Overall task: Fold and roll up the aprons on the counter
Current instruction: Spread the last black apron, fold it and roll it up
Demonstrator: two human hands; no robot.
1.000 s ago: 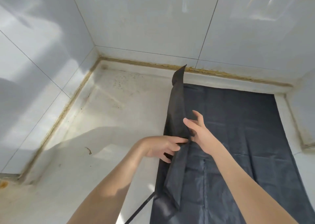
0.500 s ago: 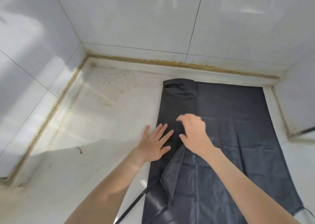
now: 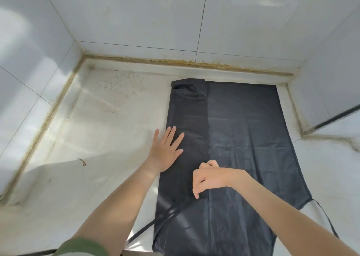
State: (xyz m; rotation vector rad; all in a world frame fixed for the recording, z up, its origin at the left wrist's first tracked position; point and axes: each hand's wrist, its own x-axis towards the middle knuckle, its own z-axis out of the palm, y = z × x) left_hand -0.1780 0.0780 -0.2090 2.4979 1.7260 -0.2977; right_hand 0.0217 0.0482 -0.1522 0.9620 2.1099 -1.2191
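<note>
From the head view, we are looking down at a dark apron (image 3: 243, 139) lying spread on the white table (image 3: 97, 139), tucked toward the back right corner of the tiled walls (image 3: 136, 12). Its left edge is lying turned over into a long folded strip (image 3: 187, 115) running from the far end toward us. Our left hand (image 3: 165, 148) is resting flat and open, fingers spread, half on the strip's outer edge and half on the table. Our right hand (image 3: 209, 178) is curled, with fingertips pressing down on the fabric near the strip's inner edge; we cannot tell whether it is pinching cloth or only pressing. A tie strap (image 3: 155, 222) is trailing off the near left side, another strap (image 3: 327, 218) off the right. We judge the task barely begun: one lengthwise fold laid, the right side unfolded, rolling not started.
</note>
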